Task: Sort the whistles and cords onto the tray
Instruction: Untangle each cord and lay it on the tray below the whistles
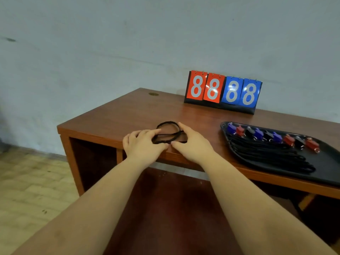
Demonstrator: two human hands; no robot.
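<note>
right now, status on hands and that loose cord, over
Left hand and right hand both on the black cord, coiling it on the desk. Tray holds whistles and cords. Nothing blocking.

Both arms reach forward, left hand (142,144) and right hand (193,142) side by side, fingers curled.
</note>
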